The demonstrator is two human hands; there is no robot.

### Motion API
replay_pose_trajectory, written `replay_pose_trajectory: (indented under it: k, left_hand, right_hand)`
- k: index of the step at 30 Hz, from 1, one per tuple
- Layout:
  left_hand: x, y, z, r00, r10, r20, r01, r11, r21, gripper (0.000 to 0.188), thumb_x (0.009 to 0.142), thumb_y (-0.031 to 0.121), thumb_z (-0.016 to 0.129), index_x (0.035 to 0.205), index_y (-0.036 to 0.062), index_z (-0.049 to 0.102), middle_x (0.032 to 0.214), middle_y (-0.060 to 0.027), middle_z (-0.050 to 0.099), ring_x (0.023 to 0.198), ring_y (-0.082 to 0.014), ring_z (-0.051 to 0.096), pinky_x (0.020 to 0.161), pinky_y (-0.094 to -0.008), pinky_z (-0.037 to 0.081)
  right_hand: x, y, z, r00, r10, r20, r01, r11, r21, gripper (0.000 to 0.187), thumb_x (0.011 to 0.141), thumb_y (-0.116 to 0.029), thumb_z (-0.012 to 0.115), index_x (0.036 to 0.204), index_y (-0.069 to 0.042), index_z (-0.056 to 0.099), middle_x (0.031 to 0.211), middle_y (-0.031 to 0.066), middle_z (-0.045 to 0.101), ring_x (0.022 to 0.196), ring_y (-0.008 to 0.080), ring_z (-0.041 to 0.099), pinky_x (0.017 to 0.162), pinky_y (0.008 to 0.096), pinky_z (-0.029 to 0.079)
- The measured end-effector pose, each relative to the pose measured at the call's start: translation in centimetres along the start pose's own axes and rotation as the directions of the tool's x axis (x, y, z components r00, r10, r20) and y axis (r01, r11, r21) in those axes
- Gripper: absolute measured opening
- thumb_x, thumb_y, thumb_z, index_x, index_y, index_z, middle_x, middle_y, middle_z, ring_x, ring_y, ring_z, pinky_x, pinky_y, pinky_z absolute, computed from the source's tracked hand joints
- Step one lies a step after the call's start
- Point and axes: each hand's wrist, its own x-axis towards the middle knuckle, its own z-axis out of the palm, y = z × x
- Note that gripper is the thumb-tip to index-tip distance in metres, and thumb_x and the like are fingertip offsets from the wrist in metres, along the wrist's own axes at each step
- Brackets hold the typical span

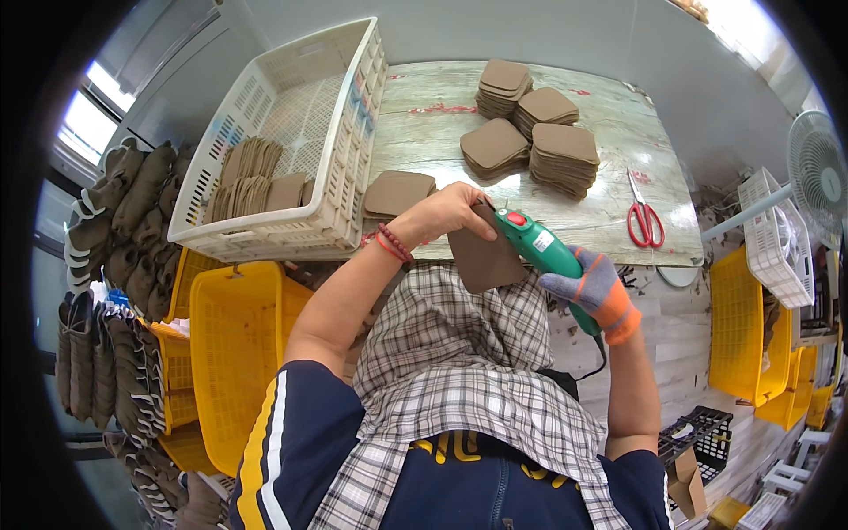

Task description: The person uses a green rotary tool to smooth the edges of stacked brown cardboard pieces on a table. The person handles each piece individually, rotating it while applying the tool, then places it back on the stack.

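Observation:
Between the thumb and fingers of my bare left hand [449,212] is a flat brown pad with rounded corners [486,261], hanging over my lap. A grey and orange glove covers my right hand [599,291], which is wrapped around a green corded hand-held power tool [549,253] with a red switch. Its front end meets the pad's upper right edge, close to my left fingers; the working tip is hidden. Just left of my left hand, a low pile of similar brown pads [397,189] lies at the table's near edge.
Several stacks of brown pads [564,159] stand on the table [424,132], with red-handled scissors [646,225] to their right. A white crate [331,190] partly filled with pads sits at left. Yellow bins [234,353] flank me, and a fan [817,177] stands at right.

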Motion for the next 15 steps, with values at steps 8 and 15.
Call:
replay_pose_trajectory:
  k: [8, 15]
  left_hand:
    - [-3.9, -2.8, -10.2, 0.817, 0.014, -0.576, -0.052, 0.997, -0.050, 0.026, 0.076, 0.005, 0.067, 0.101, 0.0042, 0.061, 0.096, -0.0072, 0.062, 0.090, -0.0198, 0.058, 0.080, -0.0342, 0.048]
    - [6.5, -3.0, -5.7, 0.576, 0.657, -0.486, 0.277, 0.403, 0.872, 0.033, 0.075, 0.031, 0.068, 0.093, 0.0038, 0.065, 0.102, -0.0118, 0.053, 0.102, -0.0295, 0.045, 0.086, -0.0442, 0.036]
  right_hand:
    - [0.3, 1.8, 0.0, 0.997, 0.028, -0.076, -0.019, 0.992, 0.126, 0.043, 0.074, -0.023, 0.078, 0.103, 0.003, 0.059, 0.068, 0.0011, 0.059, 0.055, 0.0065, 0.052, 0.051, 0.0225, 0.043]
    - [0.4, 4.0, -0.4, 0.978, 0.105, -0.179, -0.070, 0.979, 0.191, 0.044, 0.074, -0.022, 0.079, 0.104, 0.003, 0.059, 0.070, 0.0014, 0.060, 0.055, 0.0056, 0.053, 0.050, 0.0214, 0.045]
